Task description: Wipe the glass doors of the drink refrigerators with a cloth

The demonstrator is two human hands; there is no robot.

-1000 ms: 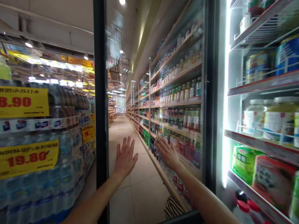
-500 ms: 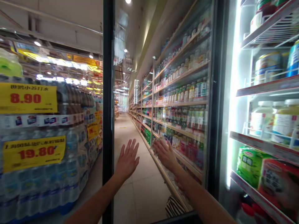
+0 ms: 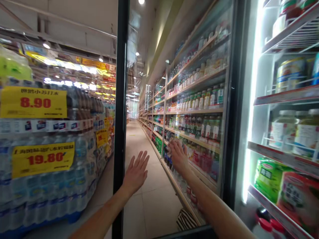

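My left hand (image 3: 136, 172) lies flat with its fingers spread against the glass door (image 3: 147, 139) of a fridge, near the door's black frame. Farther right on the same pane, my right hand (image 3: 178, 154) presses a pale, crumpled cloth (image 3: 169, 148) to the glass. Its fingers are bent over the cloth and cover most of it. Through the pane I see a long floor aisle and shelves of bottles (image 3: 196, 101), partly mixed with reflections.
To the right, the lit fridge shelves (image 3: 281, 154) hold bottles, cans and a green pack (image 3: 267, 177). At left stand stacked packs of bottled water (image 3: 47, 196) with yellow price signs (image 3: 43, 159). A black-and-white striped thing (image 3: 185, 219) shows low behind the glass.
My right hand has moved a little up and to the right on the glass with the cloth. The left hand stays in place, while the view has turned slightly left.
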